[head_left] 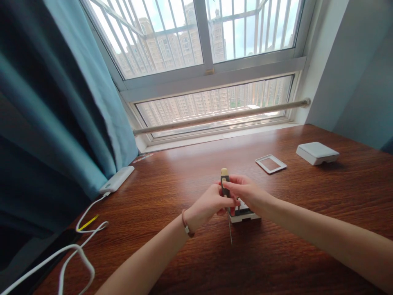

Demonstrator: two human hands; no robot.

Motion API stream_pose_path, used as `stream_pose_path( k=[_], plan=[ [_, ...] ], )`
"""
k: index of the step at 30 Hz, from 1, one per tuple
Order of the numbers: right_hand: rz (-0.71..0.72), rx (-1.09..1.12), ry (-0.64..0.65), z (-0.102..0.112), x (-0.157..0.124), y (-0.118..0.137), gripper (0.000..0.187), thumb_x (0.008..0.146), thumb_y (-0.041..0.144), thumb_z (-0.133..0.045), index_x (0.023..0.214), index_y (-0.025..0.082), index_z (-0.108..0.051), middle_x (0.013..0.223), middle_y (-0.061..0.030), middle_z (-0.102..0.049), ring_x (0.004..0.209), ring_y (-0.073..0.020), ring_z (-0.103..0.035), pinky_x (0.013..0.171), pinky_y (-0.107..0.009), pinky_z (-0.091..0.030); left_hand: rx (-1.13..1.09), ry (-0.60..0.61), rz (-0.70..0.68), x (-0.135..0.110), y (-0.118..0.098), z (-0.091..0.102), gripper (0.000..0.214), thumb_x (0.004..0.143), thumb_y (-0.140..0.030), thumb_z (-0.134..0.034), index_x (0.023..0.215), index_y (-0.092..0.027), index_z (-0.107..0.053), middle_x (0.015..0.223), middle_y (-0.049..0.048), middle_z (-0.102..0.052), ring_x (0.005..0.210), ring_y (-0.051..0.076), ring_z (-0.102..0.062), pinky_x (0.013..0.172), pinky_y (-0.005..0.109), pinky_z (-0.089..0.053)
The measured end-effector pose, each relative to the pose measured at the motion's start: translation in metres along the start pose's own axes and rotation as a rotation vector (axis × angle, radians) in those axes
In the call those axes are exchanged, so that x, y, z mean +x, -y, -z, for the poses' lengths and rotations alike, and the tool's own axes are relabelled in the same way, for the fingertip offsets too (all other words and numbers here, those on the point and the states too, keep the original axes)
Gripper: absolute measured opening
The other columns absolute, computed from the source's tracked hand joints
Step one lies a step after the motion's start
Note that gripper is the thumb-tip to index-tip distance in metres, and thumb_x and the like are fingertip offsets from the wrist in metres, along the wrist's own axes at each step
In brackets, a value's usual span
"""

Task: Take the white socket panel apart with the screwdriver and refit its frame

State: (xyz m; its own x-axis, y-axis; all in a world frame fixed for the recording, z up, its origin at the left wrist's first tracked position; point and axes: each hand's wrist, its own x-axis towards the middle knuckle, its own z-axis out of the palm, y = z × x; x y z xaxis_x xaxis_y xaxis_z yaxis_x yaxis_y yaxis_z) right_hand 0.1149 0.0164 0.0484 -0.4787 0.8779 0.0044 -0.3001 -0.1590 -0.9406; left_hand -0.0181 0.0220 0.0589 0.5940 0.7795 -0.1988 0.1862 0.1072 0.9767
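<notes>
A screwdriver with a dark and yellow handle stands nearly upright, its thin shaft pointing down toward me. My right hand is closed on the handle, thumb lying against its side. Close against it, my left hand has its fingers pressed together by the lower handle; what they pinch, if anything, I cannot make out. Under both hands rests a small white and black device, like a wall switch or socket body, partly covered by the fingers. The screwdriver's tip is clear of the device.
On the wooden table, a thin white square frame and a white square box-like piece lie to the right. A white power bank with a white cable is at left, beside a blue curtain. A barred window stands behind.
</notes>
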Motion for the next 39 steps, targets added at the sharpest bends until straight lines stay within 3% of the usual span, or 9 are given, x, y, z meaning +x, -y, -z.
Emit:
stream_pose_path(
  k=[5,8,10,12,13,16,19,25,39],
  plan=[
    [0.297,0.117,-0.28,0.003,-0.001,0.022,0.026,0.077,0.041,-0.06,0.078,0.015,-0.058,0.077,-0.0034,-0.064,0.076,-0.014,-0.057,0.071,-0.028,-0.044,0.178,0.192,0.114,-0.004,-0.004,-0.001,0.016,0.065,-0.026,-0.062,0.061,-0.011,-0.064,0.05,0.0007,-0.057,0.036,0.004,-0.035,0.036,0.019,-0.021],
    [0.42,0.284,-0.348,0.01,-0.003,0.045,0.022,0.075,0.037,-0.062,0.077,0.018,-0.052,0.067,0.0029,-0.058,0.062,-0.0105,-0.055,0.067,-0.028,-0.045,0.228,0.141,0.109,0.002,-0.008,0.022,0.019,0.065,-0.029,-0.061,0.062,-0.011,-0.066,0.049,0.001,-0.057,0.038,0.005,-0.036,0.038,0.02,-0.022],
    [0.455,0.335,-0.424,0.018,-0.005,0.059,0.023,0.076,0.038,-0.061,0.076,0.018,-0.05,0.058,0.006,-0.05,0.05,-0.0079,-0.049,0.055,-0.024,-0.043,0.362,0.0,0.09,0.008,-0.008,0.051,0.021,0.065,-0.031,-0.06,0.06,-0.011,-0.066,0.052,0.0029,-0.059,0.04,0.006,-0.037,0.039,0.02,-0.024],
    [0.458,0.362,-0.491,0.025,-0.008,0.068,0.022,0.076,0.038,-0.06,0.076,0.018,-0.05,0.054,0.0074,-0.045,0.045,-0.0066,-0.043,0.048,-0.022,-0.04,0.609,-0.344,0.112,0.014,-0.002,0.087,0.02,0.064,-0.029,-0.058,0.056,-0.012,-0.065,0.053,0.0035,-0.061,0.041,0.007,-0.04,0.041,0.02,-0.028],
    [0.453,0.371,-0.512,0.028,-0.009,0.071,0.021,0.077,0.037,-0.06,0.076,0.018,-0.05,0.053,0.0078,-0.043,0.043,-0.0062,-0.041,0.047,-0.021,-0.039,0.662,-0.445,0.124,0.017,0.003,0.105,0.018,0.064,-0.026,-0.057,0.055,-0.012,-0.064,0.053,0.0039,-0.061,0.042,0.008,-0.042,0.042,0.02,-0.029],
    [0.417,0.383,-0.529,0.031,-0.01,0.074,0.019,0.076,0.034,-0.06,0.076,0.018,-0.05,0.052,0.0079,-0.041,0.041,-0.0054,-0.039,0.044,-0.02,-0.037,0.758,-0.62,0.171,0.022,0.026,0.149,0.017,0.061,-0.019,-0.055,0.046,-0.012,-0.06,0.044,0.004,-0.057,0.044,0.011,-0.047,0.045,0.022,-0.032],
    [0.361,0.381,-0.521,0.028,-0.01,0.071,0.022,0.076,0.038,-0.06,0.076,0.018,-0.05,0.052,0.0076,-0.042,0.041,-0.0051,-0.038,0.043,-0.02,-0.037,0.816,-0.717,0.205,0.026,0.049,0.174,0.016,0.058,-0.015,-0.055,0.043,-0.013,-0.059,0.042,0.004,-0.056,0.048,0.014,-0.053,0.049,0.022,-0.035],
    [0.315,0.379,-0.509,0.024,-0.008,0.066,0.025,0.072,0.039,-0.063,0.076,0.017,-0.051,0.052,0.0073,-0.043,0.039,-0.0048,-0.037,0.043,-0.02,-0.037,0.84,-0.791,0.226,0.034,0.072,0.19,0.01,0.061,-0.016,-0.056,0.052,-0.014,-0.059,0.047,0.0028,-0.06,0.05,0.014,-0.057,0.051,0.02,-0.041],
    [0.295,0.329,-0.497,0.024,-0.01,0.068,0.02,0.075,0.035,-0.059,0.075,0.018,-0.049,0.053,0.0068,-0.04,0.04,-0.005,-0.035,0.042,-0.021,-0.034,0.627,-0.794,0.253,0.039,0.084,0.201,0.013,0.065,-0.025,-0.059,0.068,-0.012,-0.058,0.058,0.0043,-0.066,0.048,0.011,-0.059,0.045,0.018,-0.045]
  ],
)
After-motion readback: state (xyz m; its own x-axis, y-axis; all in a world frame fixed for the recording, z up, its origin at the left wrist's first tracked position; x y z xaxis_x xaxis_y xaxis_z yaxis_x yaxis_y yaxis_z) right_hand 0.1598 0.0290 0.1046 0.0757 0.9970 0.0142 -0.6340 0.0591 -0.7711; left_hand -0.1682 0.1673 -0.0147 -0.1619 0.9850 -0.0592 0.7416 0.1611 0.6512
